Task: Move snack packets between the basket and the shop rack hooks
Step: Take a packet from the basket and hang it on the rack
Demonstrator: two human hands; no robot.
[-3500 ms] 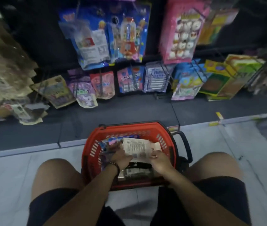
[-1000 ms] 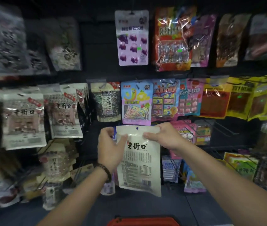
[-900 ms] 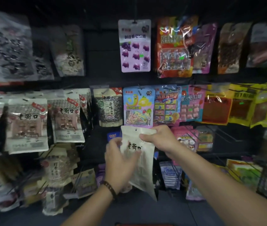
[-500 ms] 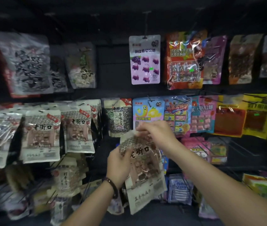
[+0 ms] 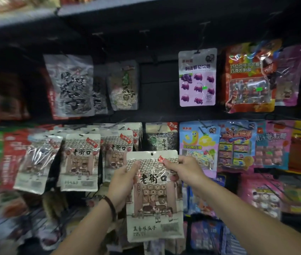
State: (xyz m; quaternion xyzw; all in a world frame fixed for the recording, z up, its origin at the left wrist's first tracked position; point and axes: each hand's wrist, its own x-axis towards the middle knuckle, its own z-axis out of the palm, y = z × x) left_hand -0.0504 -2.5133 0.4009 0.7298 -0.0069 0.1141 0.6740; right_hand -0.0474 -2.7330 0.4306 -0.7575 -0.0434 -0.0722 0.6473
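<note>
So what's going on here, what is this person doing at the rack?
Someone is holding a beige snack packet upright in front of the shop rack. The left hand grips its upper left edge and the right hand pinches its top right. It is not hung up yet. Just to its left, matching packets hang on the rack.

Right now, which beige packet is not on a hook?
The front packet, gripped near its top by the left hand and right hand; the matching packets to its left hang on hooks.
</note>
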